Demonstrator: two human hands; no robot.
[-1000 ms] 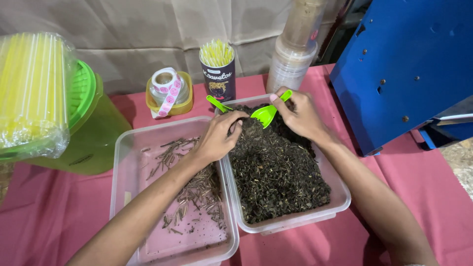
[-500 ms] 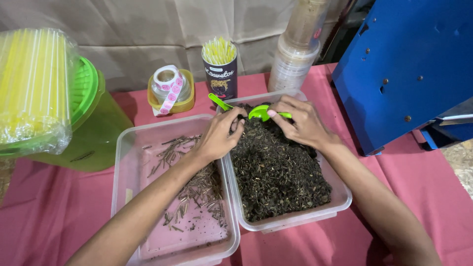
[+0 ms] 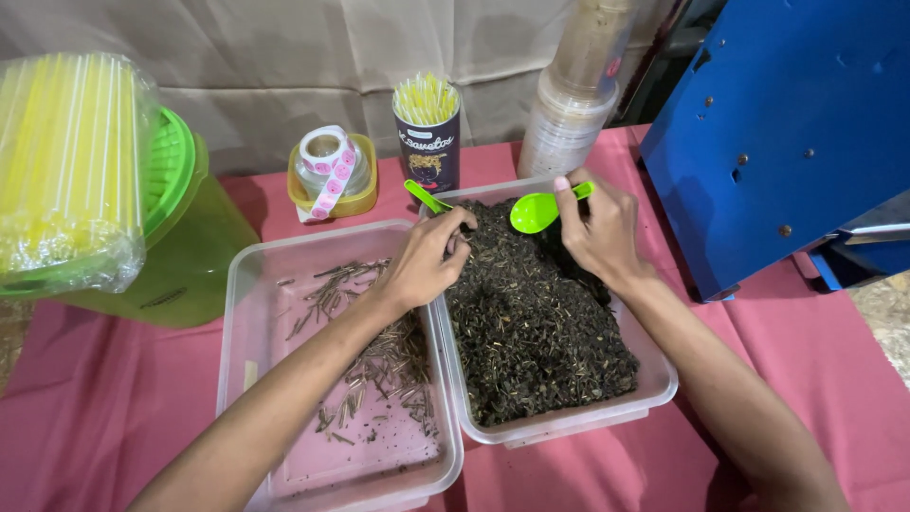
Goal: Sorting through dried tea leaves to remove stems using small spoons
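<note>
The left hand (image 3: 427, 261) is pinching with narrowed fingers at the dark tea (image 3: 531, 322) filling the clear tub (image 3: 654, 393) under both hands, while the right hand (image 3: 602, 232) is gripping a green scoop (image 3: 538, 210) over it. Left of them a second tub (image 3: 256, 360) is holding loose twigs (image 3: 379, 356). Beyond the fingers are standing a dark cylindrical can (image 3: 428, 152) with a pale label, stuffed with yellow straws, and a sticker roll (image 3: 327, 171) of pink dots on a yellow-lidded jar.

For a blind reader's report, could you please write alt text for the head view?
A person's left hand picks through dark dried leaves in a clear tub, while the right hand holds a green scoop above it. Beside it, a second tub holds twigs.
</note>
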